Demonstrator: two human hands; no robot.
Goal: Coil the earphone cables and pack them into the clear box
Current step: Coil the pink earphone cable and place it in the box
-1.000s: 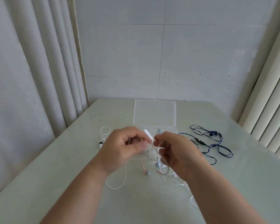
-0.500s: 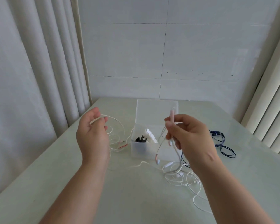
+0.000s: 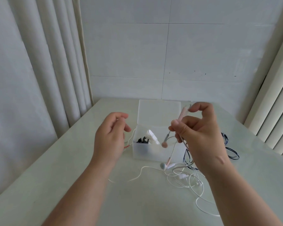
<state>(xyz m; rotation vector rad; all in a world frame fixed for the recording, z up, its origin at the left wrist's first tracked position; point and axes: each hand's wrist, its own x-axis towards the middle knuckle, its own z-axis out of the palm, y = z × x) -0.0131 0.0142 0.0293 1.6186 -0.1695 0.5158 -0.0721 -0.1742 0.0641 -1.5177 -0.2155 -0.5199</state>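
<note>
Over the box (image 3: 153,154), the right hand (image 3: 201,136) pinches a pink cable (image 3: 181,115) in its fingers (image 3: 198,106). Two pink buds (image 3: 164,144) hang down from it, one in front of the box, one low near the surface (image 3: 72,176). The left hand (image 3: 111,141) is up beside the box, its fingers loosely bent. I cannot tell if it holds the thin white wire (image 3: 131,137) next to it. The box is open, with a black coil (image 3: 142,140) inside. A white cable (image 3: 183,176) and a blue cable (image 3: 232,154) lie loose. I think the pink one is about to be coiled. Next the left hand must catch the hanging part and wind it into loops.
</note>
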